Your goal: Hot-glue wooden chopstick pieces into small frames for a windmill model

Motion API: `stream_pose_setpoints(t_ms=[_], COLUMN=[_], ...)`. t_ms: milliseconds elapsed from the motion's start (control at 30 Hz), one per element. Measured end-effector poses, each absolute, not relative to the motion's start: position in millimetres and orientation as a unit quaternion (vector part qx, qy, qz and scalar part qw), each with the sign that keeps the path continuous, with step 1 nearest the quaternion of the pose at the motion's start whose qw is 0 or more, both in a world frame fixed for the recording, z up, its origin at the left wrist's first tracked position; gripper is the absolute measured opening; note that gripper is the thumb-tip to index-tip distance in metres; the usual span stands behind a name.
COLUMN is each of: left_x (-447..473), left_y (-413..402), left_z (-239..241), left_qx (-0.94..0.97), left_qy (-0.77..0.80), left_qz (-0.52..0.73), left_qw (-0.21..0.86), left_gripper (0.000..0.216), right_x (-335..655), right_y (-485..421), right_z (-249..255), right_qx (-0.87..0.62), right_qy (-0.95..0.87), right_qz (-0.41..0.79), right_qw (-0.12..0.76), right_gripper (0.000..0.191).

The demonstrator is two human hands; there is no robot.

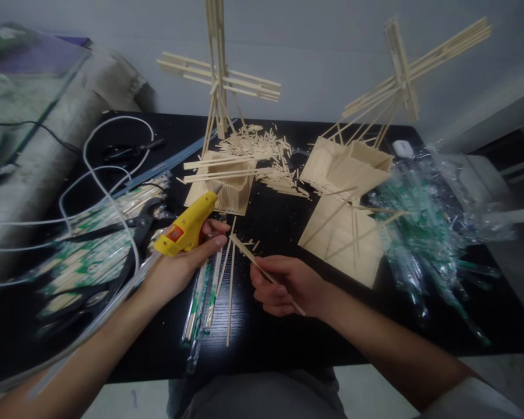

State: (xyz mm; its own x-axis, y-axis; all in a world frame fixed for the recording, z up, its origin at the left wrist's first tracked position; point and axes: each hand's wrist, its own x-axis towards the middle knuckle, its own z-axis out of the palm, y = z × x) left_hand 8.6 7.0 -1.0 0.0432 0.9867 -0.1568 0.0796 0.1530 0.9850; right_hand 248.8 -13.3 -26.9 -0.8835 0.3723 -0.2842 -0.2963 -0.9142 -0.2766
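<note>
My left hand [196, 250] is wrapped round the handle of a yellow hot glue gun [187, 224], its nozzle pointing up and to the right. A clear glue stick runs back from the gun along my forearm. Between the fingers of my right hand [288, 285] is a thin wooden stick [273, 276] with a short flat piece of joined wood at its far end, close to my left fingertips. Loose wooden sticks [229, 291] and green-and-clear wrapped chopsticks [198, 308] lie on the table below the left hand.
Two windmill-like stick models [220, 201] [353, 160] stand at the back, with cut stick pieces [262, 145] between them. A flat wooden panel [353, 244] lies to the right, beside crumpled plastic wrappers [419, 227]. Black-handled cutters [135, 233] and a white cable [85, 151] occupy the left.
</note>
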Motion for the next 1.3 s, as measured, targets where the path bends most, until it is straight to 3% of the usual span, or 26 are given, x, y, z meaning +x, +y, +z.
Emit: stream_pose_setpoints(t_ms=[333, 867, 1300], left_x=[15, 9, 11], left_y=[-2, -2, -1], left_z=[4, -3, -7], left_qx=[0.507, 0.559, 0.558], left_qy=[0.574, 0.612, 0.614], left_qz=[0.448, 0.395, 0.394], left_qw=[0.461, 0.396, 0.395], left_gripper=[0.039, 0.032, 0.03], right_x=[253, 251, 250], right_y=[-13, -12, -11], right_z=[-33, -34, -30], right_qx=[-0.132, -0.136, -0.132], right_qy=[-0.11, -0.095, -0.073], right_qz=[0.98, 0.976, 0.976], right_qw=[0.105, 0.145, 0.16], right_gripper=[0.056, 0.051, 0.064])
